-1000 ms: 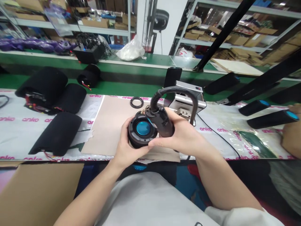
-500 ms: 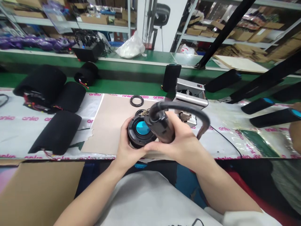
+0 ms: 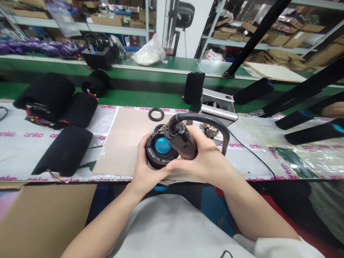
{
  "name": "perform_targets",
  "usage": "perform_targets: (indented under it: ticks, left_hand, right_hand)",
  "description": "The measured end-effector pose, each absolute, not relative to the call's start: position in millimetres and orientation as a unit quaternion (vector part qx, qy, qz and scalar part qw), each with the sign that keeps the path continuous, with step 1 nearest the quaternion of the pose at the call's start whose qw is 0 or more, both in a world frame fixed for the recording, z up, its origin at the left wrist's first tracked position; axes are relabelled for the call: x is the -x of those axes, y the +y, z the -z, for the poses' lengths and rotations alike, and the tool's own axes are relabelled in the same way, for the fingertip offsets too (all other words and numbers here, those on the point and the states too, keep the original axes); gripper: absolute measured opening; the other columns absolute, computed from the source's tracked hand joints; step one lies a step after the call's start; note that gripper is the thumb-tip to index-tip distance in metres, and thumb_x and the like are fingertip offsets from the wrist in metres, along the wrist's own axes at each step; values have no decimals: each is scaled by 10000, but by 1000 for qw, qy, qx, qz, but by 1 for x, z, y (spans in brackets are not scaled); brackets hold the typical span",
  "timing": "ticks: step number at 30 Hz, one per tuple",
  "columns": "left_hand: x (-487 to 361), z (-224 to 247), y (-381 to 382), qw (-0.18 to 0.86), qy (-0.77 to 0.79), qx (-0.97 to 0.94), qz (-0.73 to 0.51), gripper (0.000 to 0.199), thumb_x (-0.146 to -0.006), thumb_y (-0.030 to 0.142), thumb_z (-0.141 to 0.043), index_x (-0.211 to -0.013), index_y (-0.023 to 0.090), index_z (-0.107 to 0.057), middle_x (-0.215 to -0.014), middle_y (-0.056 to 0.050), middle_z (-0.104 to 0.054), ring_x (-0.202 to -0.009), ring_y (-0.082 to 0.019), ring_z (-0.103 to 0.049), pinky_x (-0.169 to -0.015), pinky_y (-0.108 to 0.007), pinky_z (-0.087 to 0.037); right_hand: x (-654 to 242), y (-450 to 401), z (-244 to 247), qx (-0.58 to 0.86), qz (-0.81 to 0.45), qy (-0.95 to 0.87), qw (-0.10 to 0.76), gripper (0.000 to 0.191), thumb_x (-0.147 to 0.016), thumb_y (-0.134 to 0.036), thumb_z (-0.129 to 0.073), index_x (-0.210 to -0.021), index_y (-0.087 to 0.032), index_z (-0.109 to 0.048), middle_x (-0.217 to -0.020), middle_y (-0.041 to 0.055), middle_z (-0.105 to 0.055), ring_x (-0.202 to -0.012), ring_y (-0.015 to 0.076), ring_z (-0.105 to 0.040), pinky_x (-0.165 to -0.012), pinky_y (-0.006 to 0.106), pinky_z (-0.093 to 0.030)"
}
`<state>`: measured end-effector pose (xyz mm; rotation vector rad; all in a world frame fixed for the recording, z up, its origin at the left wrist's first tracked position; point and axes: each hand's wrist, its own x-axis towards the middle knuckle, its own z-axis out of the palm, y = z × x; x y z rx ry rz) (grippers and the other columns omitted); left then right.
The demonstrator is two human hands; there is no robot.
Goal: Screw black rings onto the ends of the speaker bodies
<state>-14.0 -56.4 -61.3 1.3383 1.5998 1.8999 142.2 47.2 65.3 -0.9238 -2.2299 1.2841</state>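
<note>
My left hand (image 3: 143, 163) curls around the side of a round black speaker (image 3: 151, 159) with a shiny blue centre facing up. In my right hand (image 3: 206, 157) is a black electric screwdriver (image 3: 185, 143), tilted over the speaker's far right rim, its thick cord (image 3: 215, 122) looping to the right. The fingers of that hand are wrapped round the tool and partly hidden behind it. A bit of brass-coloured metal shows by the tool's far end; the tip itself I cannot make out. Beyond the speaker, a black ring (image 3: 156, 115) lies flat on a cardboard sheet (image 3: 126, 143).
Black fabric-covered cylinders (image 3: 66, 150) with loose wires lie at left. A metal screw feeder (image 3: 219, 107) stands behind my right hand. More blue-ended cylinders (image 3: 314, 133) lie at right, near another person's hand (image 3: 331, 109). A slanted black bar (image 3: 258, 39) crosses the back right.
The electric screwdriver has shifted slightly left, and its cord loop has swung left too. At the right edge, the other person's hand has moved farther back, onto a dark cylinder.
</note>
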Motion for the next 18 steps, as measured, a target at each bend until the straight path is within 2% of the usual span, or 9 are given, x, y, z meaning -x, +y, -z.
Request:
perform_targets:
  ticks: [5,9,13,16,18]
  left_hand:
    - [16,58,-58,157,559,-471,-664,1032,-732,532,-987,-1587,294,-459,-1599,-142,-549,-1489,-376,-582,-1252,-518,-492]
    - [18,57,-59,161,566,-477,-653,1036,-739,468,-988,-1604,296,-444,-1624,-148,-530,-1508,-384,-565,-1262,-529,-484]
    - [20,59,-60,177,570,-472,-649,1032,-734,458,-990,-1597,293,-449,-1614,-150,-536,-1499,-383,-573,-1238,-526,-511]
    - [21,61,-60,181,568,-471,-651,1023,-719,448,-999,-1580,300,-467,-1592,-143,-549,-1483,-384,-586,-1242,-544,-507]
    - [22,61,-60,182,565,-472,-651,1020,-713,443,-1003,-1571,298,-472,-1581,-141,-554,-1479,-385,-588,-1245,-557,-502]
  right_hand:
    - [-143,55,-65,312,-463,-806,198,810,-661,-425,-1032,-1363,-311,-644,-1288,2,-754,-1220,301,-713,-1017,427,-595]
    - [-143,57,-64,314,-458,-806,205,762,-678,-396,-1027,-1334,-308,-648,-1293,-9,-752,-1220,290,-704,-996,412,-577]
    - [-142,55,-66,319,-454,-809,196,714,-708,-370,-1006,-1326,-301,-656,-1182,-9,-766,-1073,264,-733,-910,397,-599]
    - [-141,56,-72,306,-444,-821,186,674,-735,-348,-985,-1324,-284,-664,-1144,-3,-760,-1053,251,-742,-946,397,-617]
    - [-139,60,-78,294,-443,-830,168,638,-735,-316,-981,-1294,-283,-675,-1140,-13,-757,-1043,237,-745,-899,361,-625]
